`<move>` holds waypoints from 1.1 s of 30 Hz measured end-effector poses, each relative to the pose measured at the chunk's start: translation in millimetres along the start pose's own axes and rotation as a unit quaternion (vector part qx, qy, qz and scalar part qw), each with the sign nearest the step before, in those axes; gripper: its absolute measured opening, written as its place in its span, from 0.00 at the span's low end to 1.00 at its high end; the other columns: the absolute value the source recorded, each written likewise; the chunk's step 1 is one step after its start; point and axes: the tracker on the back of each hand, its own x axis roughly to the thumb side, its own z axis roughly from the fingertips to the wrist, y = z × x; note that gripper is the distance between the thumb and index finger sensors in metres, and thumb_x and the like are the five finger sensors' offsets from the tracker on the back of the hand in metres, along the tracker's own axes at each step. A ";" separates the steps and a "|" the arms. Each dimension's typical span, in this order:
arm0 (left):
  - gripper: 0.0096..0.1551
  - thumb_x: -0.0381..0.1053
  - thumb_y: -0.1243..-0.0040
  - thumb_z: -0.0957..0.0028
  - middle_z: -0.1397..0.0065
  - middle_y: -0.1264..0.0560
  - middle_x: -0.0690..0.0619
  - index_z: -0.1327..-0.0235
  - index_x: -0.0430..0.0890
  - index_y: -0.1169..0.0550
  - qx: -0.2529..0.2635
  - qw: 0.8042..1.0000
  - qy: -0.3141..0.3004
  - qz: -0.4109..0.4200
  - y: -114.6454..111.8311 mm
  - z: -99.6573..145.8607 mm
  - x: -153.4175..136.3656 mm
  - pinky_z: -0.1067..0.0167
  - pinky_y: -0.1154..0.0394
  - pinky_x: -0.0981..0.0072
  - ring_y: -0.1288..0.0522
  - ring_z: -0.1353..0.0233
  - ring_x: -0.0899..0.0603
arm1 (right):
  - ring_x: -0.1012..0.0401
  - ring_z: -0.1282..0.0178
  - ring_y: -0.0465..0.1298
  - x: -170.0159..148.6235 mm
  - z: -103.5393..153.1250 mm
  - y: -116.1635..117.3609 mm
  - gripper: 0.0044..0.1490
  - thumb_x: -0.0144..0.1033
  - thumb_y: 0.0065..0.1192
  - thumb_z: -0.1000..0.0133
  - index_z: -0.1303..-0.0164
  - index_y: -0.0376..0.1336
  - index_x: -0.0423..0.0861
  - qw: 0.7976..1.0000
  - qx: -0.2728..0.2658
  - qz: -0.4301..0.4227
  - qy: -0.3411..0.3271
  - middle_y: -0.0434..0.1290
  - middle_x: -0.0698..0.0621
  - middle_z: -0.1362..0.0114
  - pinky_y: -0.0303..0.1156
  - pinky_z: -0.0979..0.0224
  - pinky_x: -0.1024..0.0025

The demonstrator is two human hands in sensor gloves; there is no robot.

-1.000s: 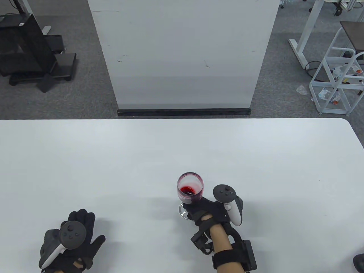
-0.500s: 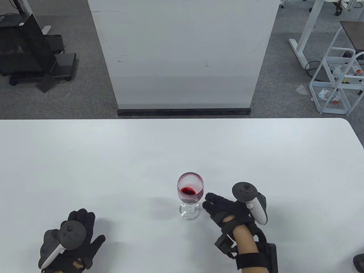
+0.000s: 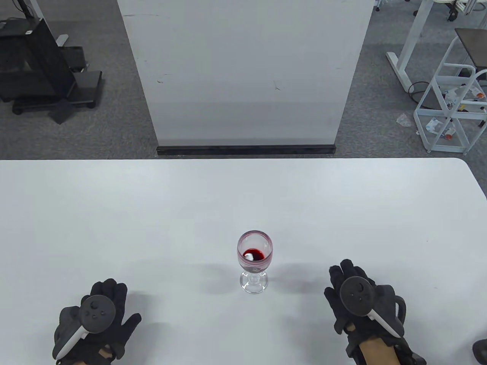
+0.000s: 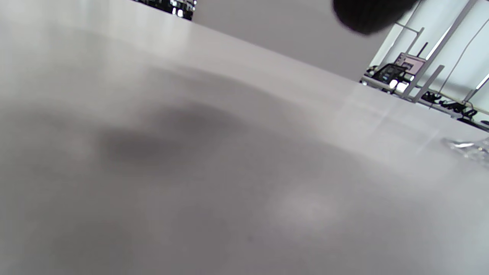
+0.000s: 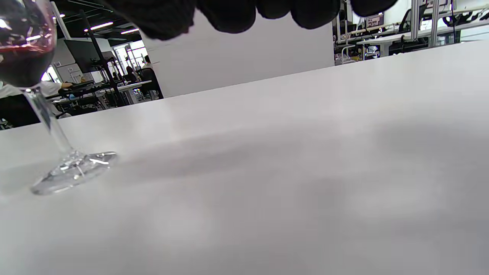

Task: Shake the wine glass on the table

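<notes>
A clear wine glass (image 3: 254,261) with a little red wine stands upright on the white table (image 3: 243,197), near the front middle. It also shows at the left of the right wrist view (image 5: 42,114), and its foot shows at the right edge of the left wrist view (image 4: 468,147). My right hand (image 3: 352,292) lies flat and empty on the table to the right of the glass, apart from it. My left hand (image 3: 110,304) lies flat and empty at the front left. Fingertips (image 5: 229,15) hang in at the top of the right wrist view.
A white upright panel (image 3: 243,72) stands on the floor behind the table's far edge. A white wire cart (image 3: 452,102) and a desk leg stand at the back right. Black equipment (image 3: 38,72) stands at the back left.
My right hand let go of the glass's stem and drew back to the right, then settled flat on the table. The glass stays upright; the wine still swirls. The left hand has not moved.
</notes>
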 end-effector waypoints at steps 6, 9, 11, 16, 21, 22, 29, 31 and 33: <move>0.48 0.68 0.54 0.50 0.19 0.70 0.53 0.27 0.55 0.60 0.004 1.000 0.007 0.000 0.6 -0.1 -1.9 0.27 0.75 0.49 0.75 0.21 0.42 | 0.46 0.15 0.46 -6.8 19.2 13.5 0.40 0.52 0.57 0.44 0.23 0.50 0.52 0.999 0.002 0.037 0.010 0.45 0.50 0.14 0.49 0.19 0.39; 0.48 0.68 0.54 0.50 0.19 0.70 0.54 0.27 0.55 0.60 0.007 1.000 0.008 0.000 0.9 0.0 -2.2 0.27 0.75 0.49 0.76 0.21 0.42 | 0.47 0.14 0.43 -10.3 23.6 23.2 0.41 0.53 0.57 0.44 0.22 0.49 0.53 0.999 0.014 0.045 0.017 0.43 0.51 0.13 0.46 0.19 0.38; 0.48 0.68 0.54 0.50 0.19 0.70 0.54 0.27 0.55 0.60 0.008 1.000 0.009 -0.002 1.1 0.1 -2.1 0.27 0.75 0.49 0.76 0.21 0.42 | 0.47 0.14 0.42 -12.3 25.2 28.0 0.41 0.53 0.56 0.44 0.22 0.48 0.54 0.998 0.027 0.060 0.024 0.42 0.51 0.13 0.46 0.18 0.38; 0.48 0.68 0.54 0.50 0.19 0.70 0.54 0.27 0.55 0.60 0.016 1.000 0.019 0.001 3.4 0.8 -4.2 0.27 0.75 0.49 0.76 0.21 0.42 | 0.48 0.14 0.40 -13.2 29.4 32.4 0.42 0.54 0.56 0.44 0.22 0.47 0.54 0.996 0.046 0.073 0.034 0.40 0.51 0.13 0.44 0.18 0.39; 0.48 0.68 0.54 0.50 0.19 0.70 0.54 0.27 0.55 0.60 0.019 1.000 0.022 0.000 4.3 1.1 -4.6 0.27 0.75 0.49 0.76 0.21 0.42 | 0.47 0.14 0.39 -12.6 33.6 33.9 0.43 0.54 0.55 0.44 0.21 0.45 0.54 0.995 0.047 0.079 0.044 0.39 0.50 0.13 0.44 0.18 0.39; 0.48 0.68 0.54 0.50 0.19 0.70 0.54 0.27 0.55 0.60 0.020 1.000 0.023 -0.001 4.6 1.3 -4.8 0.27 0.75 0.49 0.76 0.21 0.42 | 0.47 0.14 0.39 -13.2 35.1 36.3 0.43 0.55 0.55 0.43 0.21 0.44 0.54 0.994 0.052 0.084 0.049 0.38 0.50 0.13 0.44 0.18 0.39; 0.48 0.68 0.54 0.50 0.19 0.70 0.53 0.27 0.55 0.60 0.023 0.999 0.028 -0.002 5.3 1.6 -5.1 0.27 0.75 0.49 0.76 0.21 0.42 | 0.47 0.15 0.40 -12.5 38.1 40.4 0.43 0.55 0.54 0.43 0.22 0.44 0.54 0.992 0.048 0.092 0.072 0.39 0.50 0.14 0.46 0.18 0.41; 0.48 0.68 0.54 0.50 0.19 0.70 0.53 0.27 0.55 0.60 0.024 0.999 0.029 -0.002 5.6 1.7 -5.3 0.27 0.75 0.49 0.76 0.21 0.42 | 0.47 0.15 0.41 -14.7 36.4 42.3 0.43 0.55 0.54 0.43 0.22 0.44 0.54 0.992 0.056 0.086 0.078 0.39 0.50 0.14 0.46 0.18 0.41; 0.48 0.68 0.54 0.50 0.19 0.70 0.54 0.27 0.55 0.60 0.024 0.999 0.031 -0.002 5.8 1.7 -5.5 0.27 0.75 0.49 0.76 0.21 0.42 | 0.47 0.15 0.40 -15.9 35.9 42.8 0.43 0.55 0.54 0.43 0.22 0.43 0.54 0.992 0.058 0.080 0.083 0.39 0.50 0.14 0.46 0.18 0.41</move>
